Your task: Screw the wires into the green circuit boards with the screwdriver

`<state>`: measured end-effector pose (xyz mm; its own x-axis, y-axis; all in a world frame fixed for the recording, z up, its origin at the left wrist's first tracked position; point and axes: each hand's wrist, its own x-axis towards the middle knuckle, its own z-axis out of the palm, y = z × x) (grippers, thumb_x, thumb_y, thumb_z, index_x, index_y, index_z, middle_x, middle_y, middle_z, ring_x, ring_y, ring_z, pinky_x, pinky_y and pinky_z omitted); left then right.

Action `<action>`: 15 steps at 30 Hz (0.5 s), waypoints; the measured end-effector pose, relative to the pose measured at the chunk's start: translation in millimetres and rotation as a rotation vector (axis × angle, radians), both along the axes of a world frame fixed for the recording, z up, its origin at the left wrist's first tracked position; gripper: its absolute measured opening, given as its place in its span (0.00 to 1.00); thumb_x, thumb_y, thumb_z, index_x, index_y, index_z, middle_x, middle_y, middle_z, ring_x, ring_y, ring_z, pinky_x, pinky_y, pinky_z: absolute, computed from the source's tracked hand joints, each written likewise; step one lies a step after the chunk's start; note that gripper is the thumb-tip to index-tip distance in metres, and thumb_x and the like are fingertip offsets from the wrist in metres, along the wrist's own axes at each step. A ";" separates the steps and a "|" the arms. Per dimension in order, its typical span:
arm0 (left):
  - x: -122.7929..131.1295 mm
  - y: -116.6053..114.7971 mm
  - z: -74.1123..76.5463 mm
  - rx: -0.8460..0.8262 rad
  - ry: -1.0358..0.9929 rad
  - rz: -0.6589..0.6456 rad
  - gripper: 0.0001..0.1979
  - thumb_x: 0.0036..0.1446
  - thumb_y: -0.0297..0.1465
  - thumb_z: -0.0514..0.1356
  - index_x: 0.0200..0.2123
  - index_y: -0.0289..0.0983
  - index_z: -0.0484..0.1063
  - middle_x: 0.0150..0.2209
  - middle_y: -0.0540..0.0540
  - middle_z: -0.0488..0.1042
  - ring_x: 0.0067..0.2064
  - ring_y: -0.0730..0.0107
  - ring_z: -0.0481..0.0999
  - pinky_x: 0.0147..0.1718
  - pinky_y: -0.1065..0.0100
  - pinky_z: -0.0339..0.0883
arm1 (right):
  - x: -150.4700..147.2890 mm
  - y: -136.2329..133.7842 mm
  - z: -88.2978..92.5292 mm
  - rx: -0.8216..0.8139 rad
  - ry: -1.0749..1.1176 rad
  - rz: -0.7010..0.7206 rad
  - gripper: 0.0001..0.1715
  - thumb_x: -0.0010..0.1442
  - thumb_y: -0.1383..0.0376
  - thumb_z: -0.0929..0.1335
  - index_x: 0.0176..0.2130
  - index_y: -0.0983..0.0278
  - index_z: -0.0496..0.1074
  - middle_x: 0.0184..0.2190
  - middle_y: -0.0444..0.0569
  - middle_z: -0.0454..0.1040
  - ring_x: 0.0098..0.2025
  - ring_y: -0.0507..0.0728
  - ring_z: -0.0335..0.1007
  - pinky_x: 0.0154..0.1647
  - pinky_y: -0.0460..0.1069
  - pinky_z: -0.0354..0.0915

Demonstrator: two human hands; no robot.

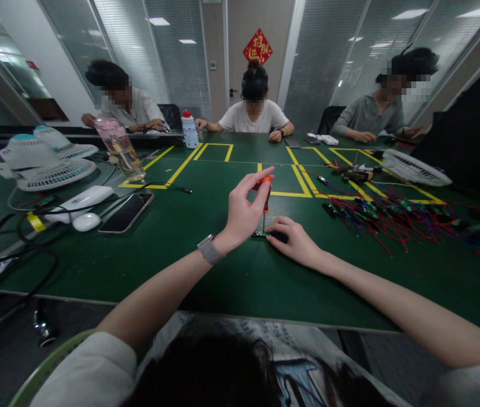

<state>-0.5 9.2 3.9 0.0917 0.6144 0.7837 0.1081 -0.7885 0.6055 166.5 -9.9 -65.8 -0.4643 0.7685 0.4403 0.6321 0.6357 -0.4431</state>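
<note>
Two loosely closed hands: left point(245, 208) around orange screwdriver point(269, 195), right point(296, 242) on green board point(259, 234).

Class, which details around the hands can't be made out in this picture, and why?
- Head view: part of the orange-and-black screwdriver handle, hidden by the left hand.
- Head view: markings on the small green circuit board, too small to read.
- Head view: where the tangled red-and-blue wires each end, blurred and overlapping.
</note>
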 end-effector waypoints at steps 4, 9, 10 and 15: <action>0.5 -0.8 0.5 0.061 0.026 0.151 0.08 0.57 0.33 0.62 0.41 0.41 0.76 0.40 0.46 0.71 0.41 0.71 0.72 0.41 0.68 0.68 | -0.6 -0.7 1.2 0.005 -0.003 -0.001 0.07 0.58 0.69 0.67 0.37 0.64 0.75 0.34 0.51 0.72 0.38 0.59 0.68 0.42 0.55 0.66; 0.3 -0.1 0.2 -0.001 0.016 -0.013 0.15 0.66 0.31 0.50 0.51 0.43 0.71 0.50 0.45 0.72 0.47 0.71 0.74 0.47 0.66 0.68 | -0.5 -0.4 1.2 0.011 -0.005 -0.002 0.06 0.58 0.69 0.67 0.37 0.63 0.75 0.34 0.51 0.72 0.39 0.59 0.69 0.42 0.55 0.66; 0.4 0.0 0.1 -0.020 0.010 -0.039 0.15 0.66 0.31 0.49 0.52 0.42 0.70 0.50 0.45 0.73 0.46 0.71 0.75 0.46 0.66 0.68 | -0.4 -0.4 1.2 0.010 -0.003 -0.002 0.06 0.59 0.69 0.67 0.37 0.63 0.75 0.34 0.51 0.72 0.38 0.59 0.69 0.42 0.55 0.66; 0.4 0.4 0.6 0.030 0.027 0.116 0.10 0.59 0.32 0.60 0.44 0.41 0.75 0.38 0.47 0.73 0.39 0.72 0.72 0.42 0.68 0.68 | -0.2 -0.8 1.5 0.004 0.000 0.001 0.07 0.59 0.69 0.67 0.38 0.63 0.75 0.35 0.51 0.72 0.39 0.59 0.68 0.42 0.55 0.66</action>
<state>-0.1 9.6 4.5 0.0429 0.5981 0.8003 0.2160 -0.7876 0.5770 166.3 -10.7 -64.3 -0.4651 0.7661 0.4437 0.6314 0.6383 -0.4403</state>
